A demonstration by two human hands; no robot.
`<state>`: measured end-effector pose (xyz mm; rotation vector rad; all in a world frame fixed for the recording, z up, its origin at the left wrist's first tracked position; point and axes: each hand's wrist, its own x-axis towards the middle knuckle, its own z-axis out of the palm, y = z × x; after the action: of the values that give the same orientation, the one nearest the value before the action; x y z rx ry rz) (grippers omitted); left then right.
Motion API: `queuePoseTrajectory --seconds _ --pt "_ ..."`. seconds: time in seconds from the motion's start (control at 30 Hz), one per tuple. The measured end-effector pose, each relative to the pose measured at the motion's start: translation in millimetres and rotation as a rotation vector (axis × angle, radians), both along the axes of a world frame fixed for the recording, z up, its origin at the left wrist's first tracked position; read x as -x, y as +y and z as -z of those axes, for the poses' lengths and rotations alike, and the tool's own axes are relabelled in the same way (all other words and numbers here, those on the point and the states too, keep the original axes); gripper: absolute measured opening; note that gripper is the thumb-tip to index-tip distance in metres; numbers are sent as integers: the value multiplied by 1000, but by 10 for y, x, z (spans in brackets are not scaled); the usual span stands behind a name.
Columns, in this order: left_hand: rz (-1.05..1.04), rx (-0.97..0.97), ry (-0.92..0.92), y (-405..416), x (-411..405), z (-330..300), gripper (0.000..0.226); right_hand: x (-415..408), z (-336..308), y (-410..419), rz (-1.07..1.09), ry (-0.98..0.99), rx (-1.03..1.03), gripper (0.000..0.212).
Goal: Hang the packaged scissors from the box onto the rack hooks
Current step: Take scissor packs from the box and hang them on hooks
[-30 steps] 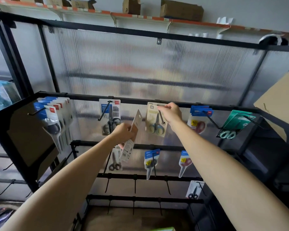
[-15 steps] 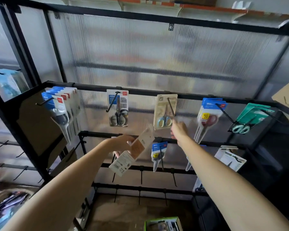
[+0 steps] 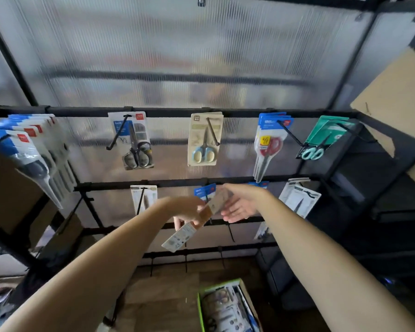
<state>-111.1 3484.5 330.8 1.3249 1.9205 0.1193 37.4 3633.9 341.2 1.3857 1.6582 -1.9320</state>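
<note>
I am seeing my left hand (image 3: 189, 210) gripping one pack (image 3: 197, 220). My right hand (image 3: 241, 204) is hanging open beside it. Five hooks on the rack's (image 3: 177, 112) top bar are carrying packs.

I held a packaged pair of scissors (image 3: 197, 220) tilted in my left hand (image 3: 187, 210), my fingers curled round its card. My right hand (image 3: 241, 206) was open just beside its top end, in front of the rack (image 3: 168, 112). On the top rail hung a beige pack (image 3: 204, 139) and others on black hooks (image 3: 212, 131). Below sat the box (image 3: 228, 307), holding more packs.
</note>
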Motion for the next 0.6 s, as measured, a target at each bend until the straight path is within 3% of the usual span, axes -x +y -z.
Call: queuePoseTrajectory --seconds 0.07,0.2,0.37,0.5,0.6 --pt "25 54 20 148 -182 -28 51 -155 -65 77 -2 42 23 56" --pt "124 -4 135 410 -502 -132 55 -434 -128 261 116 149 -11 18" --pt "211 -126 78 700 -718 -173 42 -856 -98 476 43 129 -234 32" --pt "81 -342 -40 941 -788 -179 18 -1226 -63 571 72 201 -363 29" --pt "22 -389 -54 1079 -854 -164 14 -1495 -59 644 86 242 -375 26"
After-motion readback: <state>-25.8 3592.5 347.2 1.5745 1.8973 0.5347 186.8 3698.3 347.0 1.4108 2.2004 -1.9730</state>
